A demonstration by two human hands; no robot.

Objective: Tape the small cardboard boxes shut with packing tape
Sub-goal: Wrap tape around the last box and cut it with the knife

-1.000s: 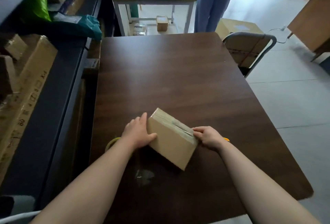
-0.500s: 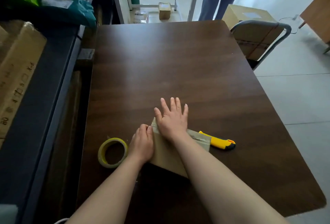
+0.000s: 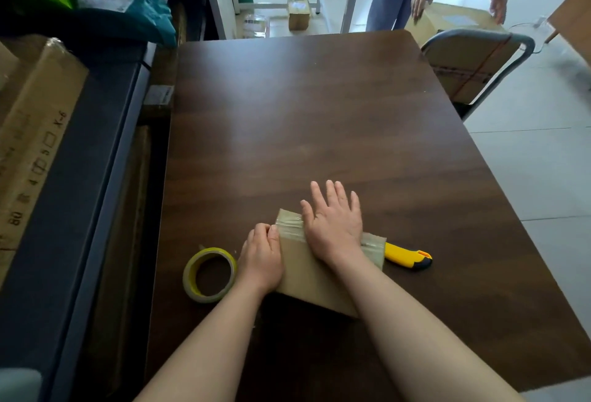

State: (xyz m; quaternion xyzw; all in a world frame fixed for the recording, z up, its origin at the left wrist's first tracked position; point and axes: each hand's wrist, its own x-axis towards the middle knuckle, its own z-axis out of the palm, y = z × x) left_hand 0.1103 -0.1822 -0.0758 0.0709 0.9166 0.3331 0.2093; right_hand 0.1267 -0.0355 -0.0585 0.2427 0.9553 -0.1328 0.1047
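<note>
A dark wooden worktop [image 3: 303, 113] is seen from above. A small cardboard box [image 3: 307, 276] is set flat on its near part, turned at a slant. A strip of clear packing tape [image 3: 289, 225] is laid along the box's far edge.

The right hand [image 3: 334, 225] is laid flat on top of the box, palm down. Its fingers are held straight and spread, and they reach past the far edge of the box. The left hand [image 3: 262, 257] is curled against the box's left end, with its fingertips bent onto the taped corner, so that the box is held there.

A roll of tape [image 3: 209, 275] with a yellow core is laid flat on the worktop just to the left of the left hand. A yellow and black utility knife [image 3: 407, 257] is laid just beside the box's right end, its near tip hidden behind the box.

A grey chair [image 3: 479, 62] is placed at the far right corner of the worktop. Behind it, a large carton [image 3: 457, 17] is touched by the two hands of another person. Long cartons [image 3: 35, 132] are stacked on a dark shelf at the left.
</note>
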